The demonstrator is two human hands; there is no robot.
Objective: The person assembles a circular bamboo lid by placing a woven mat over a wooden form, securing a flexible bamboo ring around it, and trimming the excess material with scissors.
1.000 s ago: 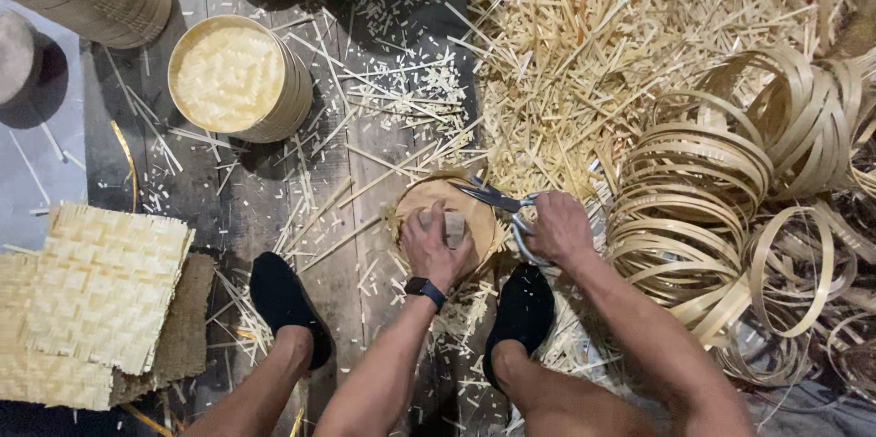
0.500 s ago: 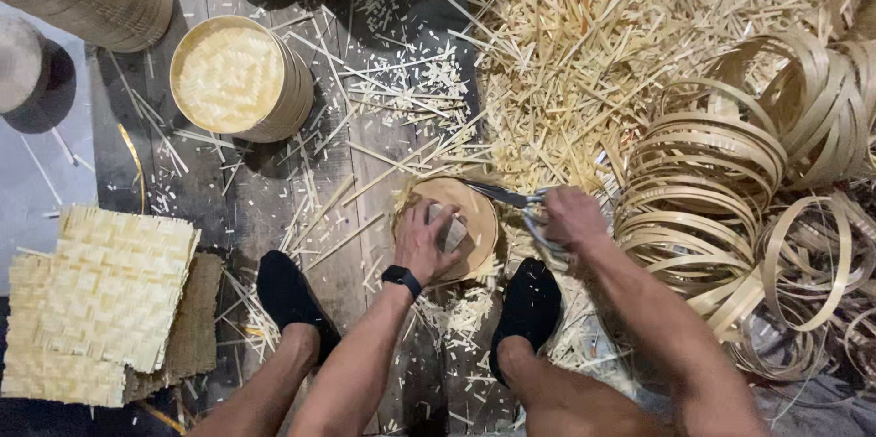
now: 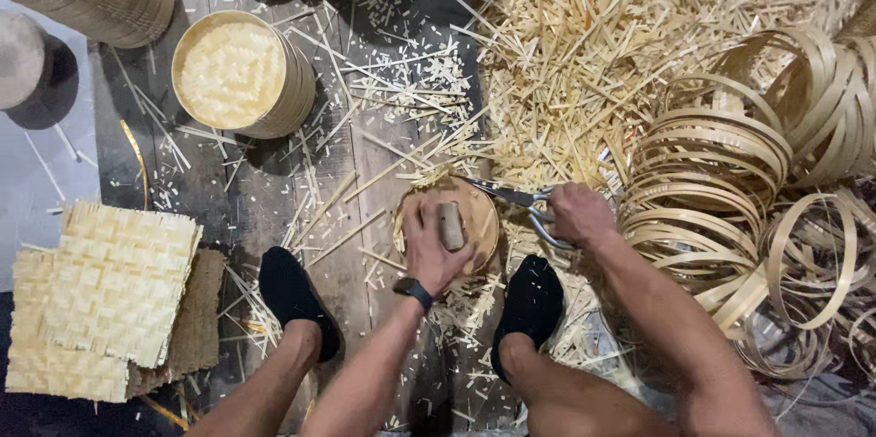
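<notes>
Left hand [image 3: 431, 250] presses flat on a round woven disc [image 3: 474, 209] lying on the dark plank floor [image 3: 274, 191] between the two black shoes, fingers curled over a small wooden block [image 3: 451, 225] on top of it. Right hand [image 3: 577, 215] is closed through the handles of scissors [image 3: 511, 193], whose blades meet the disc's upper edge. Round woven basket [image 3: 239, 74] sits up left, square woven mats [image 3: 109, 296] lie far left, bamboo hoops [image 3: 721, 163] pile right beside loose offcuts [image 3: 584, 54].
</notes>
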